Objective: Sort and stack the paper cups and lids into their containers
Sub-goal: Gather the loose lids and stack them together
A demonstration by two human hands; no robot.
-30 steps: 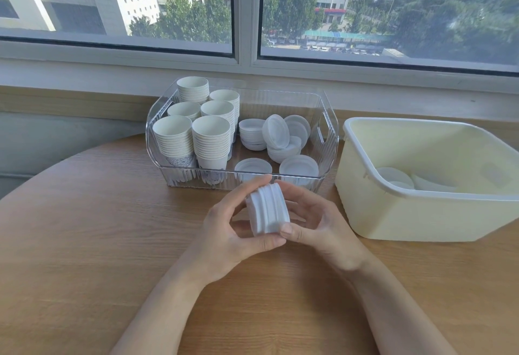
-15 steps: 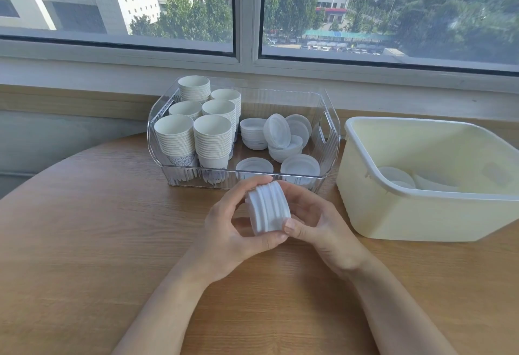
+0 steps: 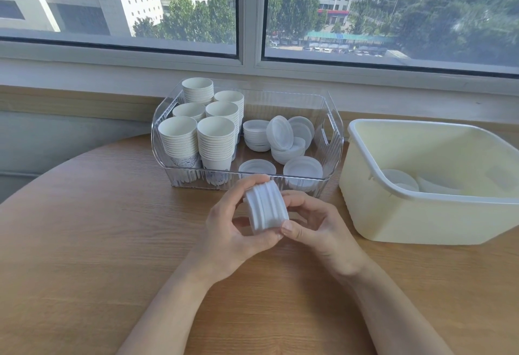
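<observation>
A stack of white lids (image 3: 265, 207) is held on edge just above the table, in front of the clear bin (image 3: 334, 141). My left hand (image 3: 233, 231) grips the stack from the left, fingers over its top and thumb below. My right hand (image 3: 317, 227) holds it from the right, thumb tip at its lower edge. Inside the clear bin, several stacks of white paper cups (image 3: 216, 141) fill the left half and loose and stacked lids (image 3: 280, 141) lie in the right half. The cream tub (image 3: 421, 200) on the right holds a few lids (image 3: 401, 179).
The round wooden table (image 3: 98, 228) carries both containers near its far edge. Behind them runs a wooden sill and a window (image 3: 247, 12). The tub's near wall stands close to my right hand.
The lid stack and both hands have stayed nearly in place; the stack has shifted slightly within my fingers.
</observation>
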